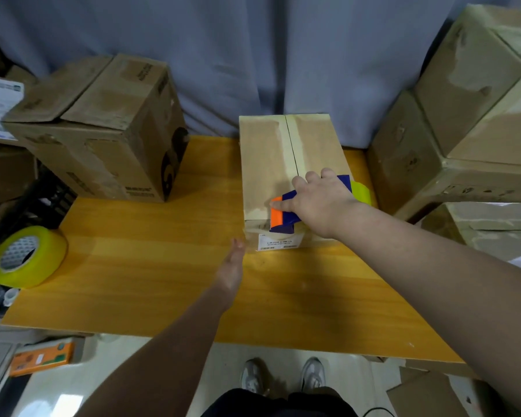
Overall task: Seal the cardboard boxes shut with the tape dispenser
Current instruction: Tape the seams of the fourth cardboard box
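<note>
The middle box (268, 164) stands at the far side of the table (133, 281), its back edge against a blue-grey curtain (253, 55). On its top, at the near edge, the right hand (319, 203) grasps the blue and orange tape dispenser (283, 216), fingers wrapped over it. The orange front of the dispenser reaches over the near edge, and its yellow-green roll (363, 192) pokes out toward the box's right edge. Pale tape runs along the box's centre seam. A white label (277, 243) sits on the near face, below the dispenser.

The left hand (233, 266) is released, fingers straight and edge-on, just beside the box's near left corner; I cannot tell whether it touches.

Left of the box, bare yellow wood lies open as far as a brown box (103, 130) and a spare tape roll (27, 257) at the table's left edge. Right of the box, stacked boxes (463, 115) crowd close, leaving only a narrow gap. Nearer than the box, the table runs open to its front edge, with pale floor and two shoes (253, 374) beyond.
</note>
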Motion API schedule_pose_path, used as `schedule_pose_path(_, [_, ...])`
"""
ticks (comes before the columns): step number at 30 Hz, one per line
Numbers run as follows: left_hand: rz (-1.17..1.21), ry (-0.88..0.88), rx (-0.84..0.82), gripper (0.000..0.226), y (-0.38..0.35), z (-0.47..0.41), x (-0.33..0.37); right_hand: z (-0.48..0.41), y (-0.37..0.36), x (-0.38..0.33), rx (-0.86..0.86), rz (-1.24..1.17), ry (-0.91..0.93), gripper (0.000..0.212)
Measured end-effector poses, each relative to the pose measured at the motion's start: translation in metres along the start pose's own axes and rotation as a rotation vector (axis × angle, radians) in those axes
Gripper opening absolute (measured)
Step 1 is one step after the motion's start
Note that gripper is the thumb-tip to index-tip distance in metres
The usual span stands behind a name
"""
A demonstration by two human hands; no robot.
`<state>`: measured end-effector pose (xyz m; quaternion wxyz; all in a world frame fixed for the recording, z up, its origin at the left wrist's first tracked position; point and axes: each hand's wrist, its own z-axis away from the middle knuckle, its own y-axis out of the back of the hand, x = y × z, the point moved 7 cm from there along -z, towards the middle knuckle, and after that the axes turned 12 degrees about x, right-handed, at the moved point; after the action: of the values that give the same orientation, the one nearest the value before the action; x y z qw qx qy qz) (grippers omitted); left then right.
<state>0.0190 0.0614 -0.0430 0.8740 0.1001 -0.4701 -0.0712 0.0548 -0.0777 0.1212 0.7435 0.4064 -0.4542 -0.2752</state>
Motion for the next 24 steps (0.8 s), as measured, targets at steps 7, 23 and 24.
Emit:
schedule_pose_path(7, [-0.82,-1.039,-0.024,0.076,0.011,-0.017,0.077,-0.001,-0.001,0.001,0.006,0.002,-0.004,0.083])
schedule_pose_path(23, [-0.979,-1.458,0.018,0.053,-0.006,-0.036,0.095,-0.003,-0.005,0.001,0.039,-0.014,-0.01,0.084])
schedule_pose_path(24, [-0.939,-1.479,0.028,0.051,-0.007,-0.034,0.095,-0.003,-0.005,0.001,0.042,-0.012,-0.014,0.085])
